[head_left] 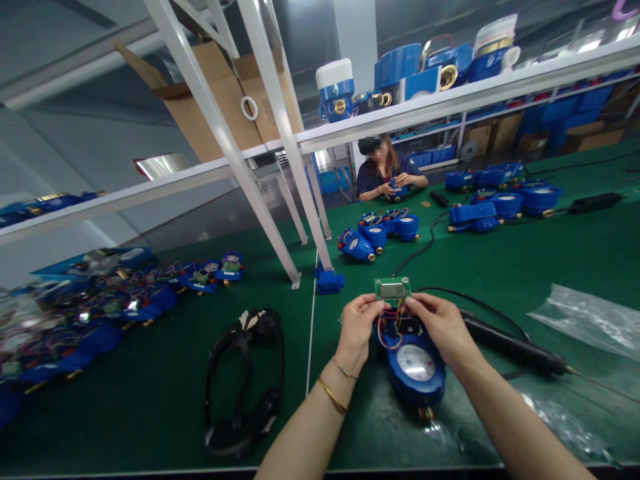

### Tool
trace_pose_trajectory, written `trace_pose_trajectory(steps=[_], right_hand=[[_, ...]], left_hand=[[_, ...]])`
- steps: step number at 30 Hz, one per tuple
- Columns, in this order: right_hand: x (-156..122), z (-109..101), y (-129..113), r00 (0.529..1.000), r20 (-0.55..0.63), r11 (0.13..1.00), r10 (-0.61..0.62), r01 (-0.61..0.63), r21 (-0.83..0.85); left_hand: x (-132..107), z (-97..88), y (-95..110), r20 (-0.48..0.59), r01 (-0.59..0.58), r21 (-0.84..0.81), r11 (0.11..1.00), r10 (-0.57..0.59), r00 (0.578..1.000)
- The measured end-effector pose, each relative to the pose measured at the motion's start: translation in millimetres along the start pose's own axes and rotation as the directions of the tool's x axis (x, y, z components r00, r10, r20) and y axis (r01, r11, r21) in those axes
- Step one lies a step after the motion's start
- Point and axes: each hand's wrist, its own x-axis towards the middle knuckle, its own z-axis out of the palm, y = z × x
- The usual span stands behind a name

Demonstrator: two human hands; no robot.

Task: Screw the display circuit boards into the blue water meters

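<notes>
A blue water meter [416,370] with a white dial lies on the green table in front of me. Coloured wires [393,323] run from its open top to a small green circuit board [393,288] with a display. My left hand [357,330] pinches the board's left lower edge. My right hand [440,327] pinches its right lower edge, with the palm over the meter's upper right side. The board is lifted slightly above the meter.
A black electric screwdriver [515,347] with its cable lies right of the meter. A black strap harness [245,380] lies to the left. Clear plastic bags [590,320] sit at right. Several blue meters [380,233] are farther back, more wired ones [125,300] at left. A person [385,175] works opposite. White shelf struts [270,200] rise ahead.
</notes>
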Motion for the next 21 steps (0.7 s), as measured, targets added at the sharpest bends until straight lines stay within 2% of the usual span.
trace_pose_trajectory(steps=[6,11,18,20,21], right_hand=[[-1.7,2.0,0.5,1.000,-0.003,1.000,-0.009,0.010,0.022],[-2.4,2.3,1.7,1.000,-0.006,0.999,-0.014,0.014,0.039],[-3.1,6.3,1.0,0.999,0.036,0.996,-0.006,0.003,0.085],[-4.0,7.7,-0.1,0.999,0.039,0.997,-0.015,0.012,0.078],[-4.7,8.4,-0.7,0.999,0.038,0.997,-0.022,0.020,0.068]], left_hand=[[-5.4,-3.9,5.8,0.040,-0.056,0.044,0.997,0.054,0.998],[-10.8,-2.7,9.5,0.050,-0.059,0.081,0.995,0.055,0.997],[-11.9,-4.9,3.7,0.081,-0.078,0.143,0.987,0.067,0.994],[-12.0,-7.4,3.8,0.033,-0.149,0.258,0.955,0.145,0.989],[-12.7,-8.3,5.3,-0.006,-0.226,0.353,0.908,0.244,0.970]])
